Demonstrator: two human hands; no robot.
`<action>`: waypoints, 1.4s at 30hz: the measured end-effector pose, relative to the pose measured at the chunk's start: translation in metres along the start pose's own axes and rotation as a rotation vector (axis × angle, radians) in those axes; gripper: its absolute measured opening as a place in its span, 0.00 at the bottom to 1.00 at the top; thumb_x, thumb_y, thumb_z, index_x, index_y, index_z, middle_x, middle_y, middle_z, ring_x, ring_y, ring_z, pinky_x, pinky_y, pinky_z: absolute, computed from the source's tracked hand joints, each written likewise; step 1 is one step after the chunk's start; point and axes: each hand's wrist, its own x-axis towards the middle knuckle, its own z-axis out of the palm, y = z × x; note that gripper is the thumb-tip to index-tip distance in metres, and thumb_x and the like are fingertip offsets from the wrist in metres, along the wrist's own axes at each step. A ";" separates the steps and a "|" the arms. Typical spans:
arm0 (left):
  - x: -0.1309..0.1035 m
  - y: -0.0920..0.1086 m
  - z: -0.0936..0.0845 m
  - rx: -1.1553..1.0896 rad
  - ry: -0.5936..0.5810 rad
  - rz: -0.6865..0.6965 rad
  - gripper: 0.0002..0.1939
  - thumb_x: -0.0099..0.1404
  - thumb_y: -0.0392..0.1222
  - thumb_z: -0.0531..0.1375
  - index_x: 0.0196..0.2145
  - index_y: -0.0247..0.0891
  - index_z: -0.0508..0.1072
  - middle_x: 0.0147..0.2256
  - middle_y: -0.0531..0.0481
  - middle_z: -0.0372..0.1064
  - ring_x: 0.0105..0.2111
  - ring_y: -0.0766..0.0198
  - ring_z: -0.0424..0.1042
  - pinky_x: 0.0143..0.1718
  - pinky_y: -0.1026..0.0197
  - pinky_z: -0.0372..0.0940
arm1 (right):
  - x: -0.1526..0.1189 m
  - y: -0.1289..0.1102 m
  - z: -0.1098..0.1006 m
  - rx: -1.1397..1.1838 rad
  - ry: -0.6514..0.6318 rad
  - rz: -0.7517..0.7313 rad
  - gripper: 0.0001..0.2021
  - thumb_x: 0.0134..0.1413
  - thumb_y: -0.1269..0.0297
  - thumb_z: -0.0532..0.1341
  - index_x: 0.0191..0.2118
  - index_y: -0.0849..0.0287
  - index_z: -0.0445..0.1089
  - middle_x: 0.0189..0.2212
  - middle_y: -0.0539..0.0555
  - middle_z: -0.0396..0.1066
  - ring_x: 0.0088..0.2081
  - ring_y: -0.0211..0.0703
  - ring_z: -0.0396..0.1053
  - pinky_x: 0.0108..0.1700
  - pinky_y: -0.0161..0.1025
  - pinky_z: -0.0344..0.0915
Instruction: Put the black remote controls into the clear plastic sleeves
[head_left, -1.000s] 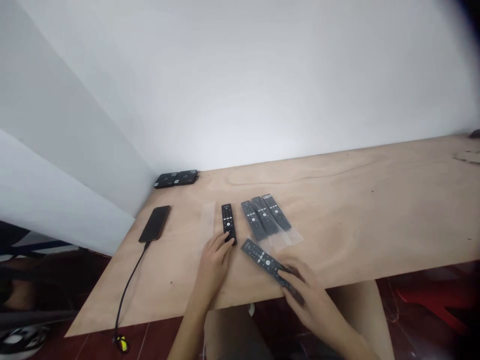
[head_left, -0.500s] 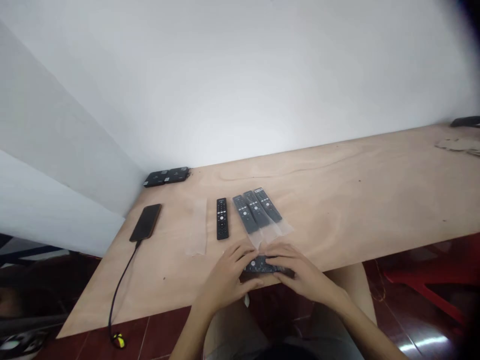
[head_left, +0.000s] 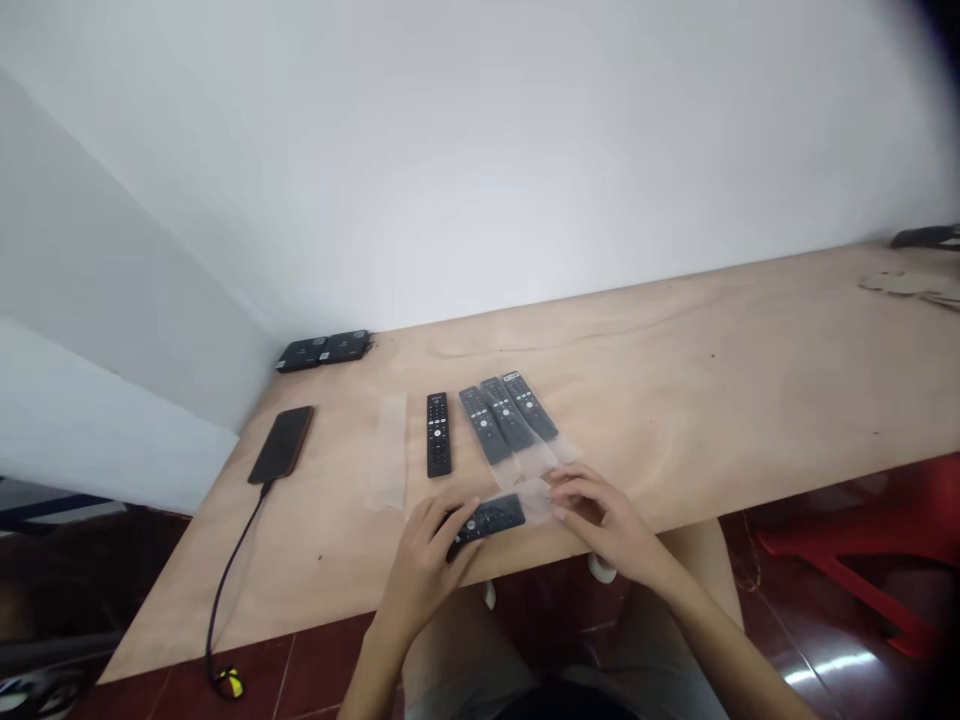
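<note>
A black remote control (head_left: pixel 495 516) lies sideways near the table's front edge, inside or under a clear plastic sleeve (head_left: pixel 536 500). My left hand (head_left: pixel 431 550) grips its left end, thumb below and fingers above. With its fingertips, my right hand (head_left: pixel 604 520) pinches the sleeve's loose right end. Just beyond are three remotes in clear sleeves (head_left: pixel 502 418), side by side and slanted, their loose plastic ends toward me. Left of them a bare black remote (head_left: pixel 438 435) lies upright to my view, and beside it a flat clear sleeve (head_left: pixel 390 450).
A phone (head_left: pixel 282 445) with a dark cable (head_left: pixel 232 590) over the table's edge lies at the left. Two black boxes (head_left: pixel 322 350) sit by the wall. Scraps (head_left: pixel 911 285) and a dark object lie far right. A red stool (head_left: pixel 862 550) stands on the floor.
My hands have moved apart: the left one leftward with the remote's end, the right one to the sleeve's right end. The remote shows more and has shifted left.
</note>
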 end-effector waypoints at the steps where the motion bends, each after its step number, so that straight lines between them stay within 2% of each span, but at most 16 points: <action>1: 0.000 0.000 0.000 0.002 0.005 0.001 0.26 0.77 0.40 0.64 0.69 0.49 0.68 0.56 0.40 0.75 0.55 0.46 0.75 0.56 0.42 0.74 | 0.001 -0.002 0.004 0.014 0.000 0.029 0.11 0.71 0.52 0.66 0.47 0.52 0.81 0.59 0.61 0.74 0.65 0.58 0.71 0.69 0.57 0.65; 4: 0.001 0.001 0.001 0.011 0.022 -0.002 0.26 0.77 0.40 0.64 0.69 0.50 0.69 0.56 0.40 0.75 0.54 0.46 0.76 0.56 0.42 0.74 | 0.005 -0.008 0.012 0.089 0.015 0.134 0.16 0.70 0.47 0.66 0.38 0.54 0.79 0.58 0.61 0.75 0.64 0.59 0.71 0.69 0.56 0.65; 7: 0.001 0.002 0.001 0.017 0.034 -0.003 0.27 0.77 0.40 0.64 0.70 0.50 0.68 0.55 0.40 0.76 0.53 0.46 0.76 0.55 0.42 0.74 | 0.007 -0.010 0.017 0.164 0.031 0.212 0.19 0.68 0.44 0.67 0.36 0.55 0.77 0.59 0.62 0.76 0.64 0.61 0.73 0.65 0.54 0.69; 9: 0.001 0.002 0.000 0.015 0.041 -0.006 0.27 0.77 0.40 0.64 0.70 0.49 0.68 0.54 0.40 0.76 0.53 0.47 0.76 0.55 0.43 0.74 | 0.009 -0.007 0.021 0.174 0.072 0.210 0.20 0.66 0.42 0.68 0.37 0.55 0.76 0.57 0.62 0.77 0.59 0.60 0.76 0.60 0.52 0.73; 13: 0.002 0.003 0.000 0.016 0.055 0.000 0.26 0.76 0.39 0.65 0.69 0.47 0.69 0.54 0.41 0.75 0.53 0.48 0.76 0.56 0.44 0.74 | 0.011 0.007 0.027 0.134 0.189 0.168 0.19 0.62 0.45 0.71 0.46 0.56 0.78 0.47 0.60 0.80 0.44 0.52 0.79 0.50 0.48 0.76; 17: 0.002 0.002 0.000 0.032 0.065 0.011 0.25 0.76 0.38 0.65 0.68 0.45 0.71 0.54 0.40 0.75 0.53 0.48 0.75 0.55 0.44 0.74 | 0.014 0.013 0.027 0.083 0.222 0.157 0.15 0.63 0.48 0.70 0.40 0.55 0.81 0.48 0.60 0.80 0.43 0.52 0.78 0.47 0.47 0.76; 20: 0.001 0.002 0.000 0.032 0.060 0.007 0.25 0.76 0.38 0.65 0.68 0.45 0.71 0.54 0.40 0.75 0.53 0.49 0.76 0.55 0.45 0.74 | 0.016 0.007 0.024 0.072 0.208 0.161 0.15 0.64 0.47 0.70 0.38 0.55 0.81 0.51 0.61 0.79 0.45 0.53 0.78 0.49 0.48 0.74; 25: 0.003 0.003 0.000 0.027 0.060 -0.001 0.25 0.76 0.39 0.65 0.68 0.45 0.70 0.54 0.40 0.76 0.53 0.48 0.76 0.55 0.44 0.74 | 0.013 -0.015 0.021 0.214 0.178 0.239 0.18 0.62 0.44 0.72 0.36 0.55 0.80 0.56 0.61 0.79 0.58 0.61 0.75 0.59 0.49 0.70; 28: 0.003 0.003 -0.001 0.017 0.071 -0.002 0.26 0.76 0.39 0.65 0.68 0.45 0.70 0.54 0.40 0.76 0.53 0.48 0.76 0.55 0.45 0.74 | 0.011 -0.020 0.023 0.295 0.131 0.297 0.19 0.62 0.42 0.72 0.37 0.55 0.81 0.57 0.61 0.79 0.60 0.62 0.75 0.62 0.51 0.69; 33: 0.001 0.003 0.000 0.014 0.067 -0.006 0.26 0.76 0.38 0.66 0.68 0.45 0.70 0.55 0.40 0.75 0.54 0.48 0.75 0.56 0.44 0.74 | 0.013 -0.014 0.028 0.238 0.216 0.254 0.22 0.59 0.38 0.72 0.36 0.55 0.84 0.54 0.62 0.79 0.59 0.62 0.74 0.64 0.53 0.68; 36: 0.001 0.003 0.000 0.015 0.064 -0.005 0.26 0.76 0.38 0.66 0.69 0.45 0.70 0.55 0.40 0.75 0.54 0.48 0.75 0.56 0.44 0.74 | 0.011 -0.015 0.029 0.374 0.116 0.299 0.23 0.66 0.40 0.68 0.32 0.55 0.82 0.59 0.61 0.78 0.63 0.62 0.72 0.67 0.54 0.65; 38: 0.001 0.003 0.000 0.007 0.065 0.000 0.27 0.76 0.38 0.66 0.69 0.45 0.69 0.55 0.40 0.75 0.54 0.49 0.75 0.56 0.45 0.74 | 0.011 -0.018 0.030 0.437 0.042 0.313 0.24 0.68 0.39 0.65 0.32 0.55 0.83 0.59 0.59 0.78 0.63 0.61 0.72 0.67 0.54 0.65; 42: 0.002 0.003 -0.001 0.000 0.063 0.010 0.26 0.75 0.37 0.66 0.68 0.44 0.70 0.55 0.39 0.75 0.54 0.48 0.75 0.56 0.45 0.74 | 0.014 -0.025 0.034 0.356 -0.031 0.322 0.21 0.66 0.40 0.67 0.43 0.53 0.86 0.51 0.58 0.81 0.55 0.59 0.75 0.63 0.52 0.68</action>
